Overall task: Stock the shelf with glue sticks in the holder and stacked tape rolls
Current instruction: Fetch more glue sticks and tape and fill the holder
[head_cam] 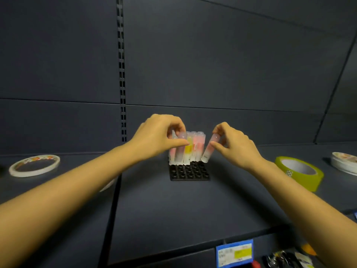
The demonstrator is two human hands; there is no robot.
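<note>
**Watch Out: One Tilted Glue Stick Could Knock Down the Row**

A small black plastic holder with many round holes (190, 172) sits in the middle of the dark grey metal shelf (193, 209). A row of see-through pink and yellow glue sticks (193, 149) stands in the holes at the back. The front holes are all empty, so there is a lot left to fill.

The left hand (160, 136) has its thumb and fingers curled around the top of a pale pink glue stick (180, 149) at the left end of the row. The right hand (235, 144) pinches another pale pink glue stick (209, 149) between thumb and first finger. This one leans, with its top out to the right and its bottom close to the right back corner of the holder. I cannot tell if the bottom is in a hole yet.

What could go wrong? If the leaning stick is pushed down while it is still tilted, it may miss its hole and slip off the edge. It may also bump the stick next to it, and the tall sticks look easy to tip. The holder looks light, so a hard push could slide it or lift one side. It is best to stand the stick up straight first.

The tape is not stacked yet. A thin white tape roll with bright pictures (34, 165) lies far to the left. A wide yellow-green tape roll (299, 171) and some flat white rolls (343, 162) lie far to the right. An arm could knock them.
</note>
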